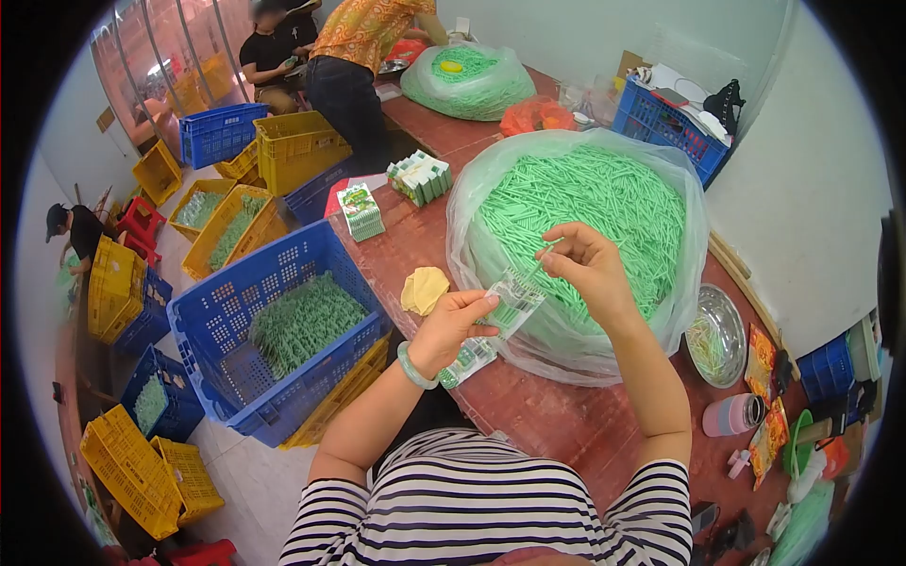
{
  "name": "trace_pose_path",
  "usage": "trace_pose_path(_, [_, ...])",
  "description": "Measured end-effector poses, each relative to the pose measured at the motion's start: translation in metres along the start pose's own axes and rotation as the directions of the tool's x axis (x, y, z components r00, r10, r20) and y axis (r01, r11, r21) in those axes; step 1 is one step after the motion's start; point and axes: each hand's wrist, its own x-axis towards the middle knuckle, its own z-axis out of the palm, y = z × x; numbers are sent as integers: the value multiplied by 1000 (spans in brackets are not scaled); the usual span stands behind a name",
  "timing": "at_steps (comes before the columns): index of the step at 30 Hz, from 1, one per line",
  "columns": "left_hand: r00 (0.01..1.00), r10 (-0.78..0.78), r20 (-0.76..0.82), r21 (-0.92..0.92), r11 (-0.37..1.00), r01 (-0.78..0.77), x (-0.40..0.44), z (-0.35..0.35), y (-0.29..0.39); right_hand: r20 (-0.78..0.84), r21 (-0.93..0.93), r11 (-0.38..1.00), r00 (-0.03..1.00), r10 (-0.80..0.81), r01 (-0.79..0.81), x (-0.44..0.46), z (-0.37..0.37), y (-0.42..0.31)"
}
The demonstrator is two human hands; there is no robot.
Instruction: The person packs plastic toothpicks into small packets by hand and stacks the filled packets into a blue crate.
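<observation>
My left hand (451, 325) is closed on a small clear packet (517, 300) with printing and green sticks inside. The packet is tilted in front of a large clear plastic bag (462, 236) heaped with thin green sticks (585, 212). Over the bag's near side, my right hand (587, 269) pinches what looks like one green stick (539, 261) by the packet's upper end. Below my left hand lies another filled packet (469, 360) on the red table (557, 410). A yellow cloth-like piece (425, 290) rests beside my left hand.
Left of the table, a blue crate (269, 325) holds many filled packets. Stacked printed cards (360, 211) stand at the table's left edge. On the right are a metal bowl (717, 335) and a pink tumbler (731, 415). A person in an orange shirt (368, 38) stands behind.
</observation>
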Motion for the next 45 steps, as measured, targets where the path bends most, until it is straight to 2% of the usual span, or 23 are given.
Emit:
trace_pose_path(8, [996, 23, 87, 83, 996, -30, -2, 1, -4, -1, -33, 998, 998, 62, -62, -6, 15, 27])
trace_pose_path(14, [1000, 0, 6, -37, 999, 0, -2, -5, -10, 84, -362, 923, 991, -104, 128, -12, 23, 37])
trace_pose_path(18, [999, 39, 14, -131, 991, -37, 0, -22, -20, -6, -277, 958, 997, -73, 68, -15, 50, 15])
trace_pose_path(20, [999, 53, -10, -181, 982, -54, -8, -22, -11, 148, -568, 767, 953, -263, 300, -13, 54, 17])
trace_pose_path(23, [993, 103, 56, -175, 980, -92, -7, -40, -13, 232, -471, 840, 956, -177, 270, -5, 61, 29])
trace_pose_path(24, [990, 129, 63, -151, 981, -118, -13, -44, -8, 267, -478, 821, 942, -202, 312, -2, 69, 28])
trace_pose_path(27, [979, 147, 140, 247, 952, -178, -18, -71, 2, 402, -483, 751, 876, -266, 450, 5, 98, 18])
trace_pose_path(28, [954, 272, 125, 498, 815, -298, -24, -78, 13, 470, -477, 714, 835, -285, 512, 9, 111, 16])
trace_pose_path(29, [939, 321, 126, 619, 714, -327, -31, -87, 24, 535, -465, 676, 790, -300, 572, 12, 123, 15])
trace_pose_path(31, [902, 404, 151, 814, 467, -345, -46, -114, 43, 546, -474, 641, 773, -323, 603, 16, 150, 12])
trace_pose_path(33, [865, 497, 73, 922, 296, -248, -59, -158, 57, 551, -489, 628, 773, -315, 605, 20, 161, 11])
trace_pose_path(35, [854, 516, -71, 996, 83, 33, -66, -229, 70, 548, -509, 633, 787, -283, 583, 28, 162, 7])
trace_pose_path(36, [840, 527, -131, 991, 76, 106, -76, -271, 75, 520, -534, 643, 813, -263, 549, 31, 158, 7])
trace_pose_path(37, [821, 522, -230, 966, 18, 259, -90, -303, 83, 503, -562, 642, 832, -235, 521, 36, 152, 8])
trace_pose_path(39, [785, 412, -462, 837, -90, 540, -108, -382, 69, 470, -614, 636, 864, -182, 468, 47, 138, 11])
trace_pose_path(40, [762, 332, -557, 768, -143, 624, -119, -425, 49, 445, -636, 628, 878, -176, 448, 53, 131, 13])
trace_pose_path(41, [721, 252, -646, 692, -206, 692, -130, -460, 26, 421, -657, 620, 891, -168, 427, 59, 124, 16])
trace_pose_path(43, [575, 151, -804, 553, -166, 816, -151, -484, -5, 382, -707, 588, 912, -150, 393, 72, 111, 20])
trace_pose_path(45, [532, -3, -847, 512, -274, 814, -172, -512, -50, 350, -761, 537, 928, -131, 363, 86, 96, 24])
